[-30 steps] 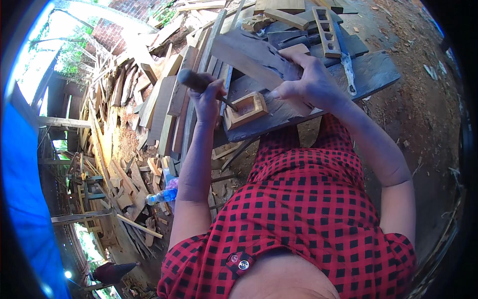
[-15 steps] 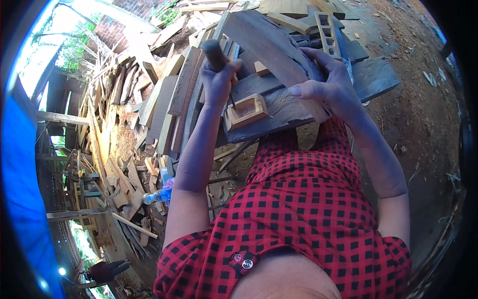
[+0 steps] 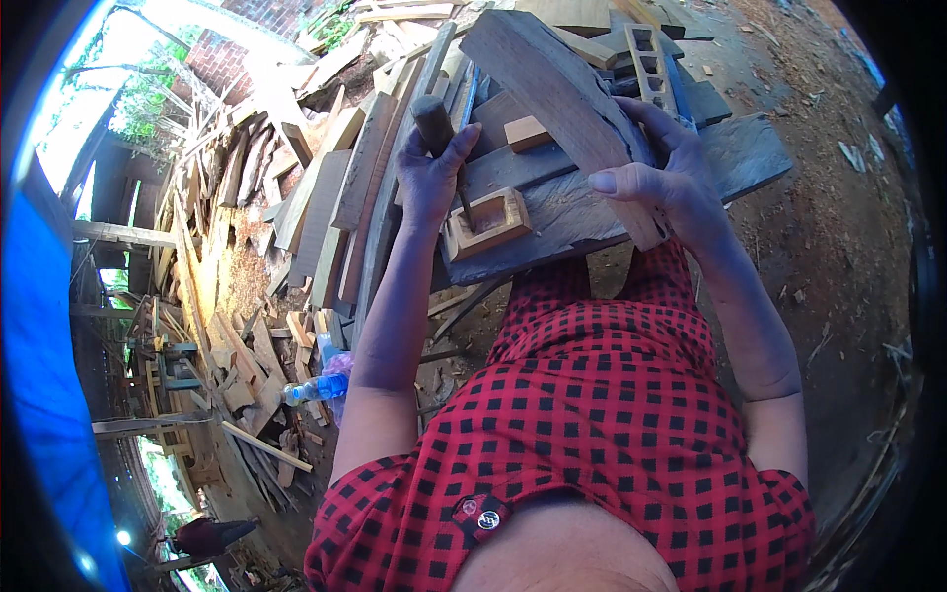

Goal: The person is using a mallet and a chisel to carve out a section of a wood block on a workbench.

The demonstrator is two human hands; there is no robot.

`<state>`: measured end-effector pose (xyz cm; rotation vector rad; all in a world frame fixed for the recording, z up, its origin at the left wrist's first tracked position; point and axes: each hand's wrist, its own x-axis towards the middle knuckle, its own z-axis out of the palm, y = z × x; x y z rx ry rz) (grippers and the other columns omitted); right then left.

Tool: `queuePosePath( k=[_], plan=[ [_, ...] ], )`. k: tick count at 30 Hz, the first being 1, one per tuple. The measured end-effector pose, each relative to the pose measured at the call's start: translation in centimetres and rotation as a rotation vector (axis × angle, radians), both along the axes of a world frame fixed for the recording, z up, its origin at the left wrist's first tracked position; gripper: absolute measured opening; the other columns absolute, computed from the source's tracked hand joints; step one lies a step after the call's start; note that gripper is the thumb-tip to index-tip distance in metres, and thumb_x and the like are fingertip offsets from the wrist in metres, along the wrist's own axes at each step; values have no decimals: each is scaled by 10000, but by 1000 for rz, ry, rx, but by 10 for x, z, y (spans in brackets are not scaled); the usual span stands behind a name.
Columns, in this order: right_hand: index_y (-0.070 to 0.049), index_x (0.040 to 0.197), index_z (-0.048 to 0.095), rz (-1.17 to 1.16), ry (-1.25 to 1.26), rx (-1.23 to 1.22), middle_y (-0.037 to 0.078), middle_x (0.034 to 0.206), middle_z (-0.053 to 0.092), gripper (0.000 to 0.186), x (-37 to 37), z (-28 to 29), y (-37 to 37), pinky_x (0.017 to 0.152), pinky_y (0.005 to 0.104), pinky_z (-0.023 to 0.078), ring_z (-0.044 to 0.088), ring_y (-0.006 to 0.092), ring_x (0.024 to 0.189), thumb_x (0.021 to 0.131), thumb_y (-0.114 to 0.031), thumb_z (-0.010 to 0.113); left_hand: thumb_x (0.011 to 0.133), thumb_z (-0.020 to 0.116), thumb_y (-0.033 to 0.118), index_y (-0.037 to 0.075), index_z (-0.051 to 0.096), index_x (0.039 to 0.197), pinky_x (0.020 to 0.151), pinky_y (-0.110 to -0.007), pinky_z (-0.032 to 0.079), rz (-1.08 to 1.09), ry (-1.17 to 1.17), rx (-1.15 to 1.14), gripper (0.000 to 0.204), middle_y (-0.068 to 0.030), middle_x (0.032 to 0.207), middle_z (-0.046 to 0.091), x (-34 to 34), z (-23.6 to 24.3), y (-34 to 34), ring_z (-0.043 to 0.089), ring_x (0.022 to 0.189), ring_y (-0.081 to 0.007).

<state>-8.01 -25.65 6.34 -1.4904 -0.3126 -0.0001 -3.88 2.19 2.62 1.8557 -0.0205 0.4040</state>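
Observation:
My left hand [image 3: 427, 183] is closed round a chisel [image 3: 432, 120] with a thick dark handle, its thumb raised along the side. The blade points down into the hollow of a small pale wooden block [image 3: 501, 235], which lies near the edge of a rough grey board [image 3: 572, 212]. In my right hand [image 3: 679, 187] is a thick wooden plank [image 3: 543, 79], gripped at its near end and slanting up toward the far left. The plank is over the board, apart from the chisel handle.
Beyond the hollowed block lies a smaller wooden piece [image 3: 528, 133]. A wooden frame with several square openings [image 3: 648, 69] rests at the far right of the bench. Stacked planks [image 3: 370, 178] and scrap wood crowd the left. A plastic bottle [image 3: 316, 389] is beside my left arm.
My left hand and the chisel have shifted slightly right and nearer, the tip moving from the hollow's left end farther into it. The plank in my right hand has moved a little right.

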Motion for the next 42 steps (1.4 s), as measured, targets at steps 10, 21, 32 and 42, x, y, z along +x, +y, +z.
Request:
queuePosePath(
  k=[10, 21, 32, 42],
  plan=[
    [21, 1242, 552, 47, 6, 28, 118, 1046, 627, 757, -3, -2, 5, 875, 296, 481, 607, 187, 954, 604, -270, 838, 824, 746, 174, 72, 538, 1063, 497, -255, 456, 138, -161, -485, 332, -10, 734, 521, 8, -3, -13, 527, 572, -110],
    [27, 1222, 575, 4, 30, 40, 108, 1049, 633, 730, -7, -11, 2, 871, 288, 480, 607, 176, 948, 603, -267, 825, 866, 727, 215, 87, 500, 1018, 450, -231, 482, 35, -341, -327, 302, -13, 736, 554, 16, -11, -9, 587, 554, -92],
    [81, 1269, 514, 37, 74, 10, 153, 1079, 621, 829, -10, -14, 11, 892, 309, 490, 614, 203, 978, 590, -270, 835, 861, 703, 157, 73, 549, 861, 425, -254, 465, 13, -197, -574, 175, -17, 582, 531, 9, -8, 6, 524, 440, -104],
    [90, 1287, 491, 54, 111, 49, 164, 1103, 610, 862, -10, -14, 14, 911, 308, 483, 606, 208, 1006, 582, -264, 836, 835, 745, 156, 83, 528, 786, 433, -237, 456, 97, -244, -444, 234, -6, 580, 523, 3, -5, 23, 508, 437, -78]
  ],
)
